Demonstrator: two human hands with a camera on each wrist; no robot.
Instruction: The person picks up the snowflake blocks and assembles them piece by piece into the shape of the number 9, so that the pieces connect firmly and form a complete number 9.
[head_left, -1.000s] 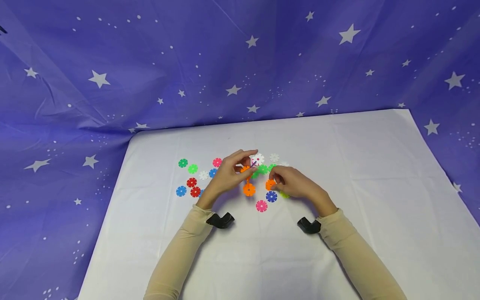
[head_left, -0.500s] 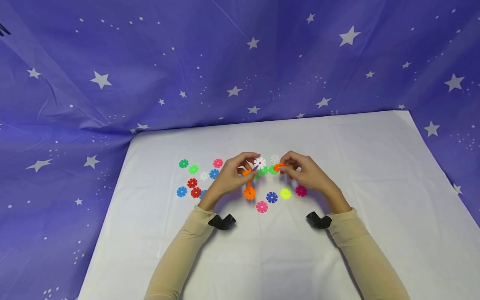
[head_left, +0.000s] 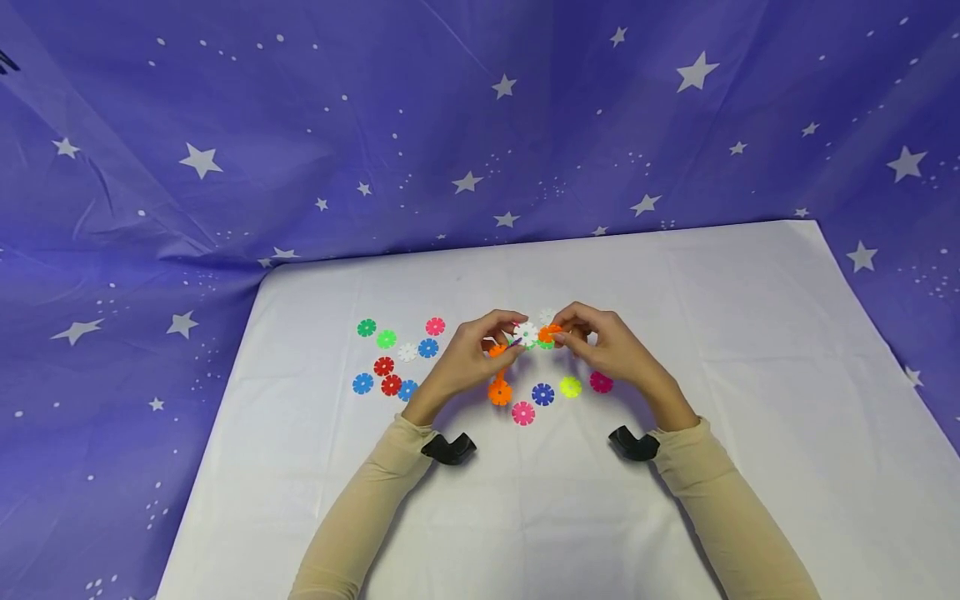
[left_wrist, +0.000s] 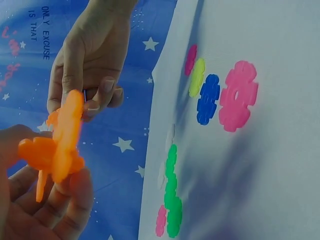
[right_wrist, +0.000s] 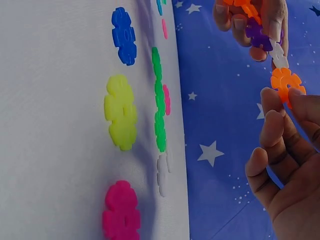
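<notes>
My left hand (head_left: 474, 357) pinches a joined chain of slotted plastic discs above the table. Lowest in it hangs an orange disc (head_left: 500, 392); a purple disc (right_wrist: 258, 36) sits at the fingertips, and a white disc (head_left: 527, 335) sticks out toward the right. Between thumb and fingertips, my right hand (head_left: 609, 343) pinches a single orange disc (right_wrist: 288, 82). That disc's edge meets the white disc's edge; whether their slots interlock I cannot tell. In the left wrist view, orange discs (left_wrist: 69, 135) cover the purple and most of the white.
Loose discs lie on the white tablecloth (head_left: 525, 517): blue (head_left: 543, 394), yellow (head_left: 571, 387), magenta (head_left: 601, 382) and pink (head_left: 523, 413) in front. Green discs (right_wrist: 159, 100) lie beyond the hands, and several mixed ones, including a red disc (head_left: 391, 385), at left. A purple starry curtain (head_left: 420, 125) hangs behind.
My right hand lifted the orange disc from the front area up and away, then brought it against the white disc. My left hand shifted slightly right with the chain.
</notes>
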